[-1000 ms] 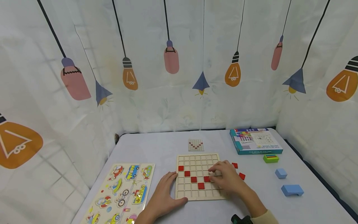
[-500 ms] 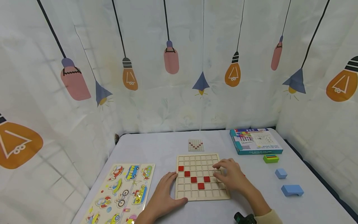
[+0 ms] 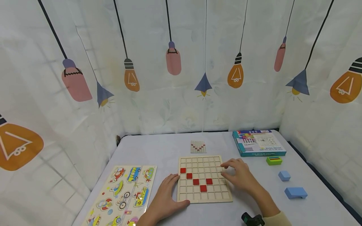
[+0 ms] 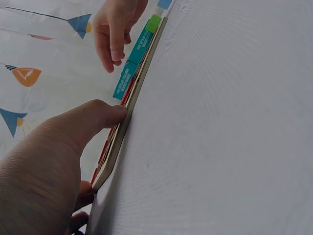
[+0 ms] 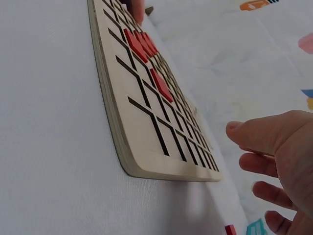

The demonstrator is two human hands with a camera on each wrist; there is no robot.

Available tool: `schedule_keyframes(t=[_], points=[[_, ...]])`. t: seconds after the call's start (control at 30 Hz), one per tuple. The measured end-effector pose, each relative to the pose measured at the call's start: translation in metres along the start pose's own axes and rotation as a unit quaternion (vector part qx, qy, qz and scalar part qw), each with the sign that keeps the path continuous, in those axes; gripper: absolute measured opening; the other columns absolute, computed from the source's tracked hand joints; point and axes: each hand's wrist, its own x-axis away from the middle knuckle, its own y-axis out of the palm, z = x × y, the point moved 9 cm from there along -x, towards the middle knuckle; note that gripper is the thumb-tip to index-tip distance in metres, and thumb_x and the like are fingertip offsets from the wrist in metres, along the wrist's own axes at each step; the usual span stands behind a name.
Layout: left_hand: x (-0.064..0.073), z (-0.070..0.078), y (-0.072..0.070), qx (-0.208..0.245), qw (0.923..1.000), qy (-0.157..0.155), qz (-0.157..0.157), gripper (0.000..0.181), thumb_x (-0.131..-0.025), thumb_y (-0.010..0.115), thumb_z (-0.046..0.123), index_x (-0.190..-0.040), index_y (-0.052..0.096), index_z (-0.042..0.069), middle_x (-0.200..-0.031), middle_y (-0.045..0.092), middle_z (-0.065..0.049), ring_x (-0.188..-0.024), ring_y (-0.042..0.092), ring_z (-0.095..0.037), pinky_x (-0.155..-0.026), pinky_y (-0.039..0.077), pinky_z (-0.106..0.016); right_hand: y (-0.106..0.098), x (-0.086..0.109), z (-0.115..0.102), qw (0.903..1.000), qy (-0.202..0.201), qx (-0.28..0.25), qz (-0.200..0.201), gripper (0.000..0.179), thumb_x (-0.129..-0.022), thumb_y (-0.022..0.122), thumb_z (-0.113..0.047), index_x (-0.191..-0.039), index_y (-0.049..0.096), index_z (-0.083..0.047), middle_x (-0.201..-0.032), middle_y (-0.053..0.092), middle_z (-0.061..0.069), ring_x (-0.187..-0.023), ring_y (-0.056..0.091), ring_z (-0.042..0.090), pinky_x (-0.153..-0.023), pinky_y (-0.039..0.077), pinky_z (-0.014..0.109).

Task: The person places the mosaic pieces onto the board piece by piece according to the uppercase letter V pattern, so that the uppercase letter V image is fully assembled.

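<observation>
A pale wooden grid board (image 3: 209,196) lies flat on the table, with several red square tiles (image 3: 203,188) seated in its cells in a slanting line that turns up on the right. My left hand (image 3: 167,196) holds the board's near left corner, thumb along the front edge and fingers against the left side. By the right edge hovers my right hand (image 3: 240,177), its fingers loosely bent and a gap between thumb and index finger. In the right wrist view nothing sits between those fingers. One loose red tile (image 5: 230,229) shows beyond the board there.
A small pattern card (image 3: 198,147) lies behind the board. To the left is a picture puzzle board (image 3: 121,194) of vehicles. On the right stand a teal box (image 3: 261,143), a green block (image 3: 274,160) and two blue blocks (image 3: 295,192).
My right hand has drawn back to the right, off the board, leaving a red tile in its cell. It now covers the loose tiles in the head view. My left hand stays put.
</observation>
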Motion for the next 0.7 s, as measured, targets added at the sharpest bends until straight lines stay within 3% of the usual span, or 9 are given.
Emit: schedule_keyframes(t=[0.13,0.37,0.7], points=[[0.002,-0.002,0.0,-0.002,1.0,-0.003,-0.002,0.114,-0.076,0.089,0.075,-0.163,0.052,0.012,-0.173,0.047,-0.006,-0.165,0.038,-0.036,-0.132,0.038,-0.067,-0.002,0.001,0.01,1.0,0.007,-0.006,0.003,0.029,-0.097,0.088,-0.026,-0.125,0.082,-0.023,-0.113,0.075,-0.007,-0.111,0.055,0.02,-0.092,0.042,0.045],[0.004,-0.005,0.002,-0.004,0.9999,-0.01,-0.002,0.115,-0.075,0.088,0.077,-0.163,0.052,0.013,-0.173,0.047,-0.006,-0.165,0.038,-0.038,-0.131,0.038,-0.069,-0.002,0.001,0.032,0.9996,0.022,0.017,0.009,0.031,-0.096,0.088,-0.027,-0.126,0.082,-0.022,-0.12,0.077,-0.004,-0.124,0.058,0.026,-0.104,0.045,0.057],[-0.001,-0.003,0.003,-0.01,0.9999,-0.003,0.004,0.115,-0.075,0.088,0.078,-0.163,0.052,0.014,-0.173,0.048,-0.005,-0.165,0.038,-0.036,-0.131,0.039,-0.067,-0.016,0.003,0.057,0.9983,0.049,0.027,0.014,0.036,-0.095,0.089,-0.025,-0.13,0.081,-0.02,-0.131,0.075,0.004,-0.129,0.057,0.033,-0.104,0.052,0.062]])
